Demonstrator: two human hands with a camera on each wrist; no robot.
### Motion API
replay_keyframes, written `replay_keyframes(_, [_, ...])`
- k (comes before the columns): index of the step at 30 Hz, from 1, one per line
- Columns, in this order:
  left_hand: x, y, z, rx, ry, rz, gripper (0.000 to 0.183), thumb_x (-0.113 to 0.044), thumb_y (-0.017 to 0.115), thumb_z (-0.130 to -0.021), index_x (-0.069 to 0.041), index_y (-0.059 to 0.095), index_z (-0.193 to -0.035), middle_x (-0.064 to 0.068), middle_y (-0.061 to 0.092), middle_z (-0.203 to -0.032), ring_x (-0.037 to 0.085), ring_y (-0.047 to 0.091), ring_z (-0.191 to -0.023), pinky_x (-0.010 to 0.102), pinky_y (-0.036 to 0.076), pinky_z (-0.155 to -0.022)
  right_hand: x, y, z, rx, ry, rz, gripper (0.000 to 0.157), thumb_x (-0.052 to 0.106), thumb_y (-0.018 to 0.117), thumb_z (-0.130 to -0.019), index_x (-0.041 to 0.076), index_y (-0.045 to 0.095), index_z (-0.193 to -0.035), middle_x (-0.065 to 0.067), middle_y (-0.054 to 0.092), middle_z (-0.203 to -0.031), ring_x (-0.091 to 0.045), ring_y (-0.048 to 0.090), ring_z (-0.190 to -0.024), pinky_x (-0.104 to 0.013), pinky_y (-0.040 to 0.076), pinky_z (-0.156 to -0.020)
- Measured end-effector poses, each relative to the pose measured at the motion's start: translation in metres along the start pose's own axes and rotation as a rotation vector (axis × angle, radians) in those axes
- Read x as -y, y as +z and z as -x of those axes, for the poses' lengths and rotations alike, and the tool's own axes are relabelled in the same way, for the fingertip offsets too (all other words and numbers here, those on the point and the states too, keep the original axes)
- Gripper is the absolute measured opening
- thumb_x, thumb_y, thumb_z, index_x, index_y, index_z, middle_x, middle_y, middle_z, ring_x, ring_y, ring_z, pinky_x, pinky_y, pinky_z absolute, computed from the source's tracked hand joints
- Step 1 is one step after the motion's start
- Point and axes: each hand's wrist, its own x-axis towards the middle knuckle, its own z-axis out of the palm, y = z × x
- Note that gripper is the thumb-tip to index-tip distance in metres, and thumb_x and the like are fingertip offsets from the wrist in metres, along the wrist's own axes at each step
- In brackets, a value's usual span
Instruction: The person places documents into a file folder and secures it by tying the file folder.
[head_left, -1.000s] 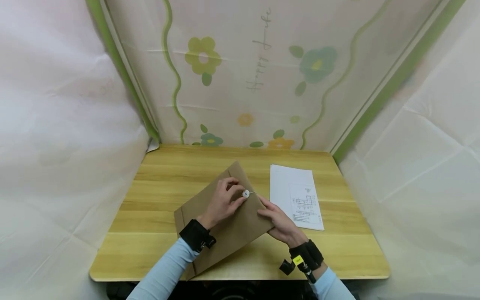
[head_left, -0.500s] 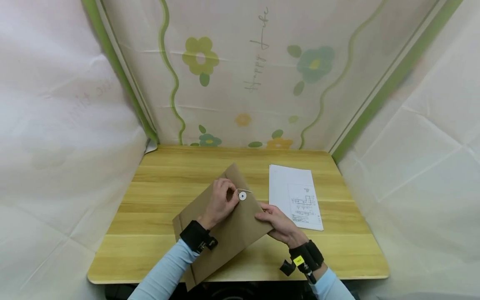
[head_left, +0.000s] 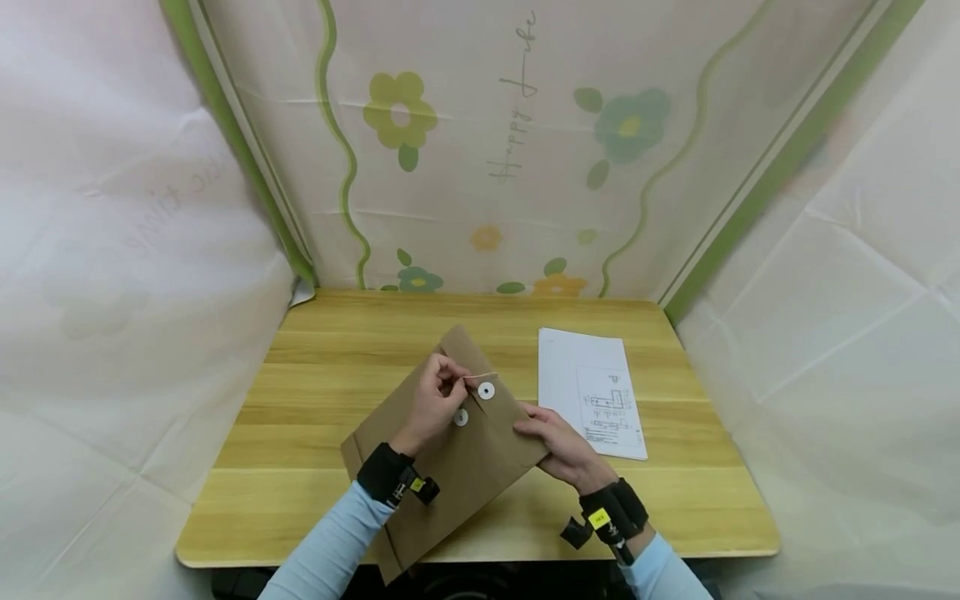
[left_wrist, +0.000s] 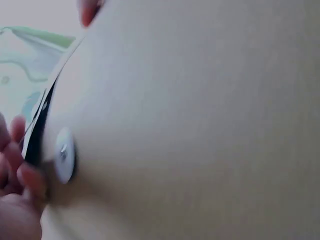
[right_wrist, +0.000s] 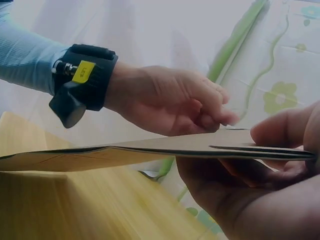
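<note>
A brown kraft string-tie envelope [head_left: 480,467] is held at a slant above the table. Two white round buttons sit on it: one on the flap [head_left: 486,390], the other [head_left: 461,417] just below. My left hand [head_left: 435,404] pinches the end of a thin white string [head_left: 482,375], drawn taut over the flap button. My right hand [head_left: 561,446] grips the envelope's right edge, thumb on top and fingers beneath, as the right wrist view shows. In the left wrist view, one button [left_wrist: 65,155] stands near the left fingers, beside a dark gap under the flap's edge.
A stack of white paper sheets [head_left: 570,367] with a printed diagram lies right of the envelope on the wooden table [head_left: 330,333]. Floral fabric [head_left: 450,192] hangs behind the table, with pale fabric walls at both sides.
My left hand has moved from the flap button toward the left, drawing the string out. The lower button has come into sight. My right hand keeps its grip on the edge.
</note>
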Motion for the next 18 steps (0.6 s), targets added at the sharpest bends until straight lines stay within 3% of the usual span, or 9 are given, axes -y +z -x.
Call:
replay_keyframes(4, [0.0,-0.007,0.001,0.103,-0.017,-0.038,0.029,0.012,0.049,-0.092,0.006,0.051,-0.12,0.022,0.066,-0.09,0.029,0.064,-0.081,0.02,0.046,-0.068,0.0,-0.003,0.001,-0.016,0.004,-0.004,0.045,0.01,0.049,-0.101,0.001,0.042,-0.145,-0.004,0.063,-0.123,-0.016,0.066,-0.107,-0.03,0.054,-0.088])
replay_keyframes(8, [0.003,-0.018,0.005,0.159,0.036,-0.181,0.023,0.006,0.056,-0.092,-0.005,0.065,-0.11,0.01,0.068,-0.091,0.018,0.064,-0.081,0.023,0.05,-0.068,0.003,-0.005,0.003,-0.024,0.007,-0.016,0.04,0.01,0.049,-0.101,0.003,0.047,-0.141,-0.004,0.063,-0.121,-0.016,0.066,-0.106,-0.03,0.055,-0.087])
replay_keyframes(11, [0.009,-0.026,0.008,0.158,0.121,-0.339,0.014,-0.003,0.064,-0.092,-0.01,0.07,-0.102,0.003,0.069,-0.092,0.011,0.063,-0.081,0.024,0.052,-0.068,0.009,-0.006,0.007,-0.009,0.002,-0.043,0.042,0.011,0.046,-0.103,0.006,0.043,-0.144,-0.004,0.061,-0.126,-0.016,0.063,-0.111,-0.031,0.053,-0.091])
replay_keyframes(14, [0.014,-0.034,0.009,0.161,0.243,-0.512,0.012,-0.007,0.069,-0.09,-0.01,0.071,-0.101,0.003,0.069,-0.091,0.012,0.062,-0.082,0.027,0.052,-0.069,0.017,-0.007,0.011,0.034,-0.015,-0.089,0.048,0.011,0.04,-0.105,0.007,0.03,-0.152,-0.004,0.055,-0.135,-0.017,0.059,-0.12,-0.033,0.051,-0.097])
replay_keyframes(18, [0.021,-0.04,0.011,0.196,0.44,-0.748,0.028,0.002,0.069,-0.085,-0.01,0.071,-0.11,0.003,0.067,-0.088,0.016,0.058,-0.082,0.029,0.049,-0.072,0.023,-0.008,0.014,0.084,-0.047,-0.145,0.051,0.01,0.031,-0.107,0.009,0.017,-0.157,-0.005,0.05,-0.142,-0.018,0.054,-0.128,-0.035,0.049,-0.101])
